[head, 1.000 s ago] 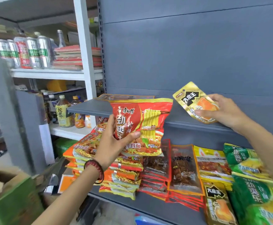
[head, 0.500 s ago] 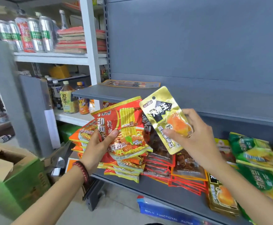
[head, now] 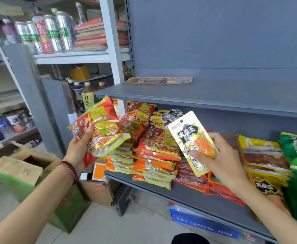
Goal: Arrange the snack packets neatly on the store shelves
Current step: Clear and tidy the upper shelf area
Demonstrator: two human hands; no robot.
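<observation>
**A:** What has changed over the last second?

**B:** Both hands have dropped. The right hand (head: 220,159) had the gold foil pouch with the black label (head: 193,141) up at the front lip of the grey metal upper shelf (head: 214,95). Now it is below that lip, thumb and curled fingers pinching the pouch's lower half. The left hand (head: 77,152), wrapped round a crinkly red-and-yellow plastic noodle packet (head: 100,132), has come down too, to just below and left of the shelf's left corner.

**A:** What does that mean for the task?

**B:** Neither packet is placed yet, and the person is probably rethinking where they go. The upper shelf carries only one flat orange-edged packet (head: 158,80), at its back left.

**A:** Edges and room to move?

**B:** The shelf's lip overhangs both hands, so any lift must come outward first, then over it. Bare board runs along the shelf to the right of the flat packet. Directly beneath, the stacked red noodle packets (head: 154,155) crowd together and leave little room. Below the left corner, an open brown cardboard box (head: 20,166) limits the left arm's swing.
</observation>
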